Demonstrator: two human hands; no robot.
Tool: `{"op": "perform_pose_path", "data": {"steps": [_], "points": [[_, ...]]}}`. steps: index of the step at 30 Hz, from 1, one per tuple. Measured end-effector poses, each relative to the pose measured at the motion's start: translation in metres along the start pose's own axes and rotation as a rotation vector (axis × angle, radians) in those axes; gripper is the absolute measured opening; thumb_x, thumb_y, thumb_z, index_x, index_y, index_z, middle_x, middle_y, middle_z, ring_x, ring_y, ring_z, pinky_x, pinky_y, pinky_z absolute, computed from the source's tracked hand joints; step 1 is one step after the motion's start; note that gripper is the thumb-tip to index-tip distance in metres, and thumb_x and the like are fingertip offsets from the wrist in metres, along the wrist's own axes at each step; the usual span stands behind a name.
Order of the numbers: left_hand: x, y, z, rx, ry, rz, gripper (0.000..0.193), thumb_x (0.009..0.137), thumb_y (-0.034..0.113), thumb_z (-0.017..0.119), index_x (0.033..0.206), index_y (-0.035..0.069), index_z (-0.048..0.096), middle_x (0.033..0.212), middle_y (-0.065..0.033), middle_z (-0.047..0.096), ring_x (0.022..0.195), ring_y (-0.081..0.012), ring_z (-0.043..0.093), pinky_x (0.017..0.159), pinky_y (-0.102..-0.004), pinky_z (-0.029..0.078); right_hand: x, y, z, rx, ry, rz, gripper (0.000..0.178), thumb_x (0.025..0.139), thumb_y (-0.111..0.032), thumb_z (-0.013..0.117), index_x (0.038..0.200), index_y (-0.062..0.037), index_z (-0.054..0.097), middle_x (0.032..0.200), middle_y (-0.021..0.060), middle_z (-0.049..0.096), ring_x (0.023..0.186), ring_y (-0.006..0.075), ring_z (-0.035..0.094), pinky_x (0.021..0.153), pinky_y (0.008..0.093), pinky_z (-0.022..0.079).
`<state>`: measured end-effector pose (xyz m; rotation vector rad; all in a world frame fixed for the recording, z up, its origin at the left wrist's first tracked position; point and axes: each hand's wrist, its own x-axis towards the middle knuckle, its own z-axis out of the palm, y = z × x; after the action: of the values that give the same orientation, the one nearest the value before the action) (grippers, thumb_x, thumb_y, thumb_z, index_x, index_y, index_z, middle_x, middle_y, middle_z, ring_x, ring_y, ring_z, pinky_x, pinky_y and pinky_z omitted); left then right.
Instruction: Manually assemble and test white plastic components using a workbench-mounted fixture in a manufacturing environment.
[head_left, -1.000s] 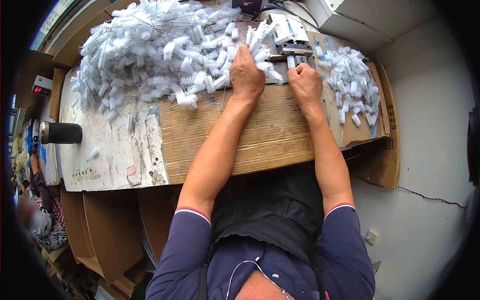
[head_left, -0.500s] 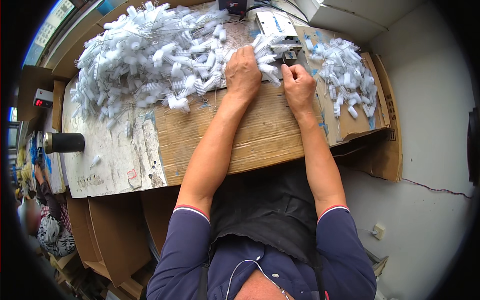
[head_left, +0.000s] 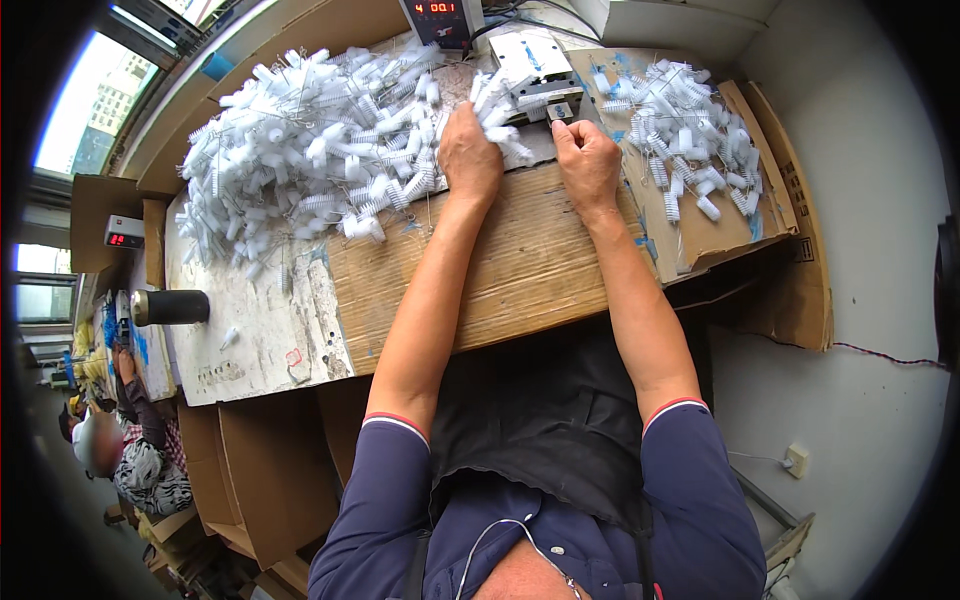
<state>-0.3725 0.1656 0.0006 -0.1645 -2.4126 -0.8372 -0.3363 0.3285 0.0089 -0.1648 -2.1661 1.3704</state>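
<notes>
My left hand (head_left: 470,155) is closed round a bunch of small white bristle brushes (head_left: 493,105) with wire stems; their white heads stick out past the fingers. Just right of it, my right hand (head_left: 588,160) is closed, thumb against the curled fingers, at the front of a metal block fixture (head_left: 535,62). Whatever the right fingers pinch is hidden. The fixture's small front block (head_left: 562,108) sits right beyond that thumb. A large heap of the same brushes (head_left: 310,150) lies to the left, and a smaller pile (head_left: 690,135) to the right.
Behind the fixture stands a dark box with a red digital display (head_left: 437,18), cables beside it. Cardboard (head_left: 530,260) covers the bench front. A dark cylinder (head_left: 172,307) and one loose brush (head_left: 230,338) lie at left. Another person (head_left: 115,440) sits far left; a wall rises at right.
The whole view has shifted, bringing more of the window and the display box into sight. The brush bunch in my left hand has drawn back from the fixture. My right hand stays beside the front block.
</notes>
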Motion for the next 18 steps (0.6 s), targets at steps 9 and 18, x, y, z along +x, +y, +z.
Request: {"op": "perform_pose_path", "data": {"steps": [9, 18], "points": [[-0.001, 0.027, 0.004, 0.120, -0.028, -0.028, 0.015, 0.096, 0.013, 0.056, 0.107, 0.002, 0.056, 0.100, -0.0206, 0.068, 0.091, -0.0423, 0.067, 0.078, -0.0513, 0.054, 0.000, 0.003, -0.001, 0.006, -0.005, 0.008, 0.031, 0.094, -0.030, 0.074, 0.077, -0.0052, 0.068, 0.074, 0.0174, 0.071, 0.068, 0.0378, 0.069, 0.062, 0.0461, 0.052], [-0.012, 0.036, 0.013, 0.296, 0.035, 0.061, 0.011, 0.095, 0.008, 0.052, 0.104, 0.003, 0.055, 0.092, -0.0168, 0.065, 0.085, -0.0371, 0.067, 0.070, -0.0481, 0.055, 0.002, 0.007, 0.002, 0.015, 0.009, -0.010, 0.030, 0.095, -0.026, 0.075, 0.078, -0.0018, 0.070, 0.068, 0.0119, 0.069, 0.059, 0.0235, 0.064, 0.059, 0.0387, 0.050]]}}
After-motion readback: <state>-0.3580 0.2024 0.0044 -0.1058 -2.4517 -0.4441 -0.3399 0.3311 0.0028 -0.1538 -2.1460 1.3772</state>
